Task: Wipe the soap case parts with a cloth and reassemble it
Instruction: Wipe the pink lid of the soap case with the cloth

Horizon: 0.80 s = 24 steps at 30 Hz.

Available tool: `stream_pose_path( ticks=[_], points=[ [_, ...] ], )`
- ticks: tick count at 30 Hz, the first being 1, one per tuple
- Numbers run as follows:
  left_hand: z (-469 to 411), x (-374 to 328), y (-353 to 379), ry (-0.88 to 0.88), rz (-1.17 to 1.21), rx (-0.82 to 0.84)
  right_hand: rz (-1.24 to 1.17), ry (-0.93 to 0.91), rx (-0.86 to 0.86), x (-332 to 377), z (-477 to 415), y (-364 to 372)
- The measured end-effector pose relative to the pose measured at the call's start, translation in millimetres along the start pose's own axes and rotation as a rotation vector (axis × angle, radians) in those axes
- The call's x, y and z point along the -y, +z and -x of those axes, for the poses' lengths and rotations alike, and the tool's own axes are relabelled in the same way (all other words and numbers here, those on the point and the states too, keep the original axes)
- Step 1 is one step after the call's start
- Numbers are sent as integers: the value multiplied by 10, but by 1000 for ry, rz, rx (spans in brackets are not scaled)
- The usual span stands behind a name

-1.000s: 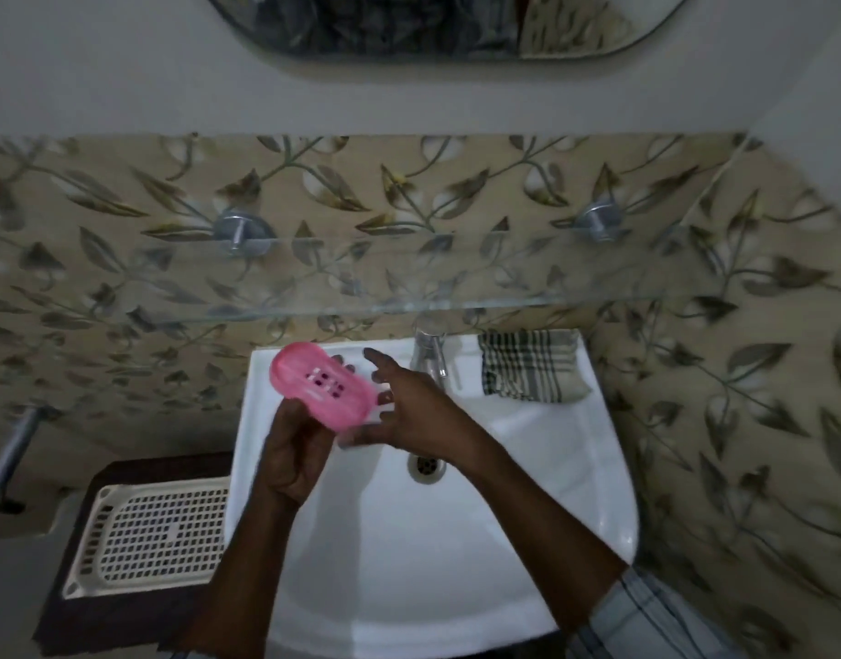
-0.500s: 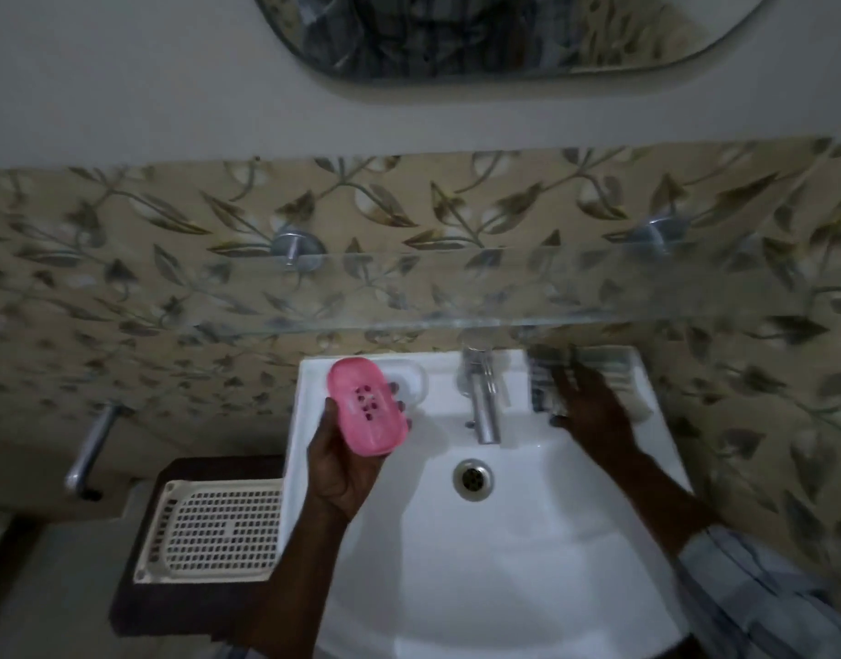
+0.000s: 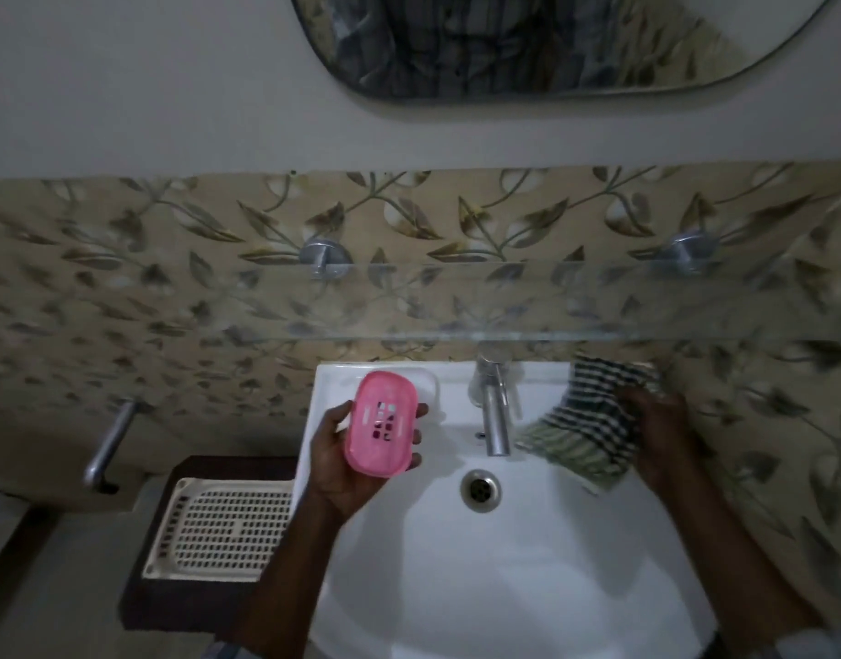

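The white ceramic wash basin fills the lower middle of the view, with a glass shelf on the leaf-patterned wall above it and a cream perforated plastic tray on a dark stand at its left. A chrome tap stands at the back rim, above the round drain.

The checked green-and-dark cloth is at the back right corner of the basin, partly lifted and hanging in folds. The right hand is closed on its right edge. The cloth is soft and limp, so it will sag and it is better to bunch it into the palm before wiping.

The left hand holds the pink oval plastic soap case part over the left side of the basin, thumb on one long edge and fingers on the other. The part shows small drain slots in its middle. I judge it light, stiff and thin, perhaps slippery if wet, so the grip by the long rims is the safe one, and not by the slotted middle. Other parts of the case I cannot identify here. The wiping seems not yet begun.
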<state>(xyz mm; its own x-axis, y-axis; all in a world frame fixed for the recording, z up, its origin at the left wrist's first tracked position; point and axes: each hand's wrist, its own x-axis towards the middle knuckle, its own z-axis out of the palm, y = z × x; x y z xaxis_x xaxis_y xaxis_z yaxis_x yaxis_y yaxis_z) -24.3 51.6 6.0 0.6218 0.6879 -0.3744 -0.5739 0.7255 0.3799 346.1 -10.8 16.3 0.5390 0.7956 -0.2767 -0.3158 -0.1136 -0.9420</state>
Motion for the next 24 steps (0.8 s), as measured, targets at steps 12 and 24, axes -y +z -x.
stream_pose_path(
  ticks=[12, 24],
  points=[
    [142, 131, 320, -26, -76, -3, -459, 349, 207, 252, 957, 587],
    [174, 5, 403, -128, -216, -65, -97, 243, 313, 334, 1279, 1192]
  ],
)
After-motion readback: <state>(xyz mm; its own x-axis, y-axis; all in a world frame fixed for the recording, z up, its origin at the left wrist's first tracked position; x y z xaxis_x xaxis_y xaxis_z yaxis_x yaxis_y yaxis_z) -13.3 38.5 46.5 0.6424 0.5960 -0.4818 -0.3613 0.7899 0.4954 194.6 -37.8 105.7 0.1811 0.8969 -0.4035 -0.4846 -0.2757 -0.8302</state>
